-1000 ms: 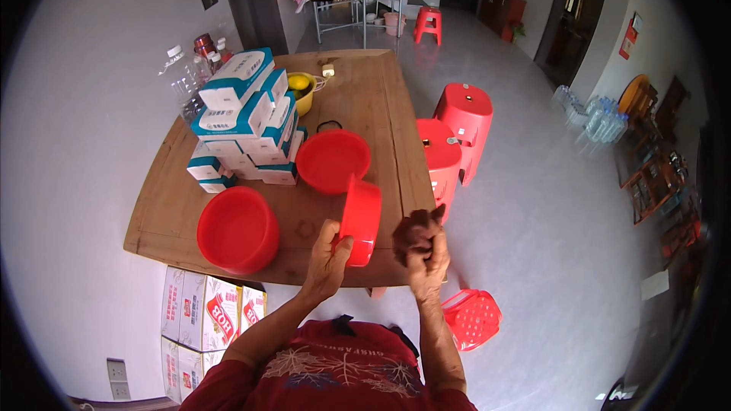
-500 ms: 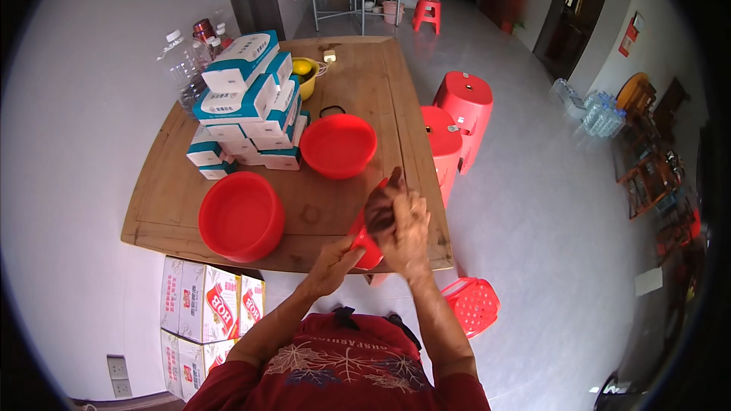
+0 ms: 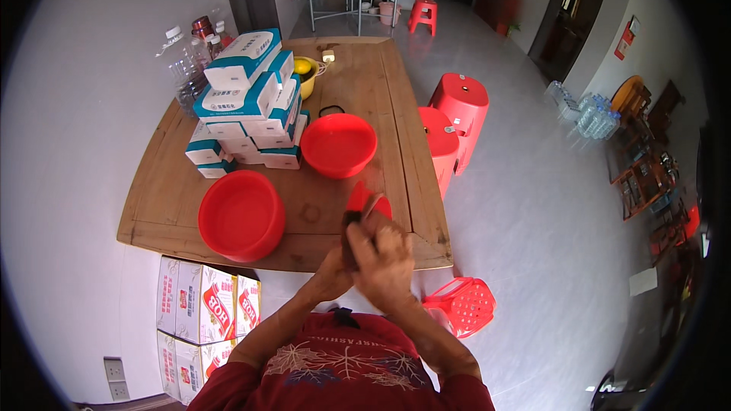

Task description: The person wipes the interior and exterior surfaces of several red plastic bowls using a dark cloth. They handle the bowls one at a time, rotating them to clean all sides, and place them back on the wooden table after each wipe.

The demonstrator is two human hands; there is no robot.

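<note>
A third red basin (image 3: pixel 356 196), tipped on its side, is at the table's near edge, mostly hidden behind my hands. My left hand (image 3: pixel 332 272) is closed at its near rim, partly covered by the other hand. My right hand (image 3: pixel 383 259) is closed on a dark brown cloth (image 3: pixel 349 234), pressed against the basin and slightly blurred. Just beyond lies a red basin (image 3: pixel 339 146), upright on the wooden table (image 3: pixel 308 247). Another upright red basin (image 3: pixel 241 215) sits to the left, by the near table edge.
White-and-teal boxes (image 3: pixel 240 103) are stacked at the table's left, beside plastic bottles (image 3: pixel 181 65). Behind them is a yellow bowl (image 3: pixel 308 87). Red stools (image 3: pixel 460 99) stand along the right side, and a red slotted plastic seat (image 3: pixel 470 306) is nearer me. Cartons (image 3: pixel 199 301) are stacked below left.
My right hand with the cloth has swept toward me and left, down to the basin's near side. The basin has turned slightly, and my left hand is more covered.
</note>
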